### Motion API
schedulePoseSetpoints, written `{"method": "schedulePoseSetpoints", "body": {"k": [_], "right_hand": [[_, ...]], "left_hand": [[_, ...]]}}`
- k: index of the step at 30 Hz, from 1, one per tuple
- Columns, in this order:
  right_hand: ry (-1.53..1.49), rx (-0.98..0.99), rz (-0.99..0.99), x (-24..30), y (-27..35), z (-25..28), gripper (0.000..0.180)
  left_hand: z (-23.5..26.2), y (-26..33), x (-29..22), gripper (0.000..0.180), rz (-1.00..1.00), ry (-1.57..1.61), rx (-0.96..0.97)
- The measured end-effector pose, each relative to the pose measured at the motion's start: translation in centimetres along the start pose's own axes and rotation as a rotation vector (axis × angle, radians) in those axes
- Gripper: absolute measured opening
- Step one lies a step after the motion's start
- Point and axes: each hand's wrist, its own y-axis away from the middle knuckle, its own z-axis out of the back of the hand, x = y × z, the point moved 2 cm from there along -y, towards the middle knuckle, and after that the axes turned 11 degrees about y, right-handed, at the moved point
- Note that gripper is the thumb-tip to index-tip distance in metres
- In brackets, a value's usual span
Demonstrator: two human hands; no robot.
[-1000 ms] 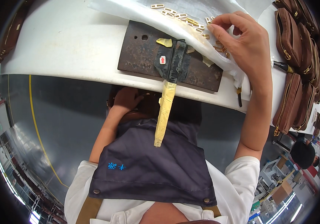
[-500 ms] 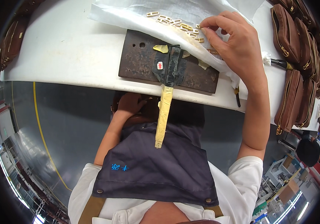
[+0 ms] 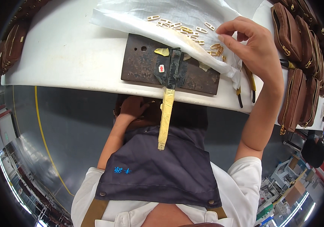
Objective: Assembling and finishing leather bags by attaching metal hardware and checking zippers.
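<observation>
Head view: your right hand [image 3: 254,49] hovers, fingers loosely curled and empty, over brass buckles [image 3: 186,29] on white sheeting [image 3: 162,11]; a careless grab could scatter them. Your left hand [image 3: 131,108] grips something brown under the table [image 3: 63,49].

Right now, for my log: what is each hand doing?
Left hand: under the table edge, on a brown thing; grip cannot be told.
Right hand: open, fingers curled above the gold metal pieces, holding nothing visible.
</observation>
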Motion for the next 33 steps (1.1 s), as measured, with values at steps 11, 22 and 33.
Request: {"method": "schedulePoseSetpoints", "body": {"k": [11, 22, 33], "right_hand": [[-0.032, 0.245, -0.023, 0.5, 0.1, -0.1, 0.014], [-0.050, 0.012, -0.185, 2.2, -2.2, -1.9, 0.015], [-0.022, -0.067, -0.227, 1.3, -2.2, -1.4, 0.016]], "left_hand": [[-0.5, -0.1, 0.9, 0.039, -0.042, 0.016, -0.027], [-0.6, -0.3, 0.6, 0.040, -0.011, 0.024, -0.012], [0.7, 0.1, -0.8, 0.038, 0.021, 0.037, -0.010]]}}
